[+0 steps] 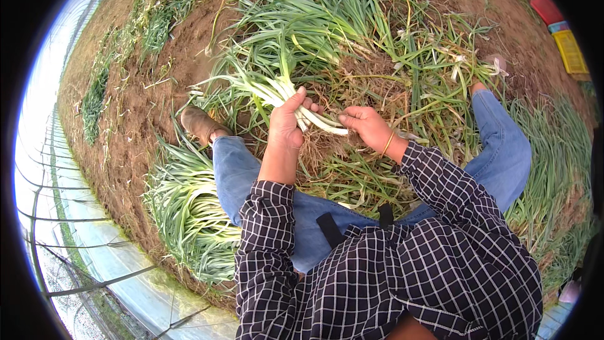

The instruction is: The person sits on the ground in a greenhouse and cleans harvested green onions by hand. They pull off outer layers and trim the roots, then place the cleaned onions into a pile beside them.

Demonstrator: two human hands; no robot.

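Note:
My left hand [289,118] is closed around a small bunch of allium stalks [271,89], likely green garlic or young leeks. Their green leaves fan out up and to the left, while the white shanks [323,122] point toward my right hand [370,127]. Thumb and fingers of that right hand pinch at the root end of one stalk; the exact contact is partly hidden by the fingers. Below the shanks lies a tangle of brown roots [318,148]. Just beyond both hands, a large heap of similar plants [316,14] rests on the ground.
A pile of cleaned-looking stalks [198,212] lies beside my left leg. Stripped leaves [434,80] litter the soil between my feet. Growing or laid plants [552,160] cover the right side. A yellow crate [570,52] stands far right; plastic greenhouse sheeting [94,226] borders the left.

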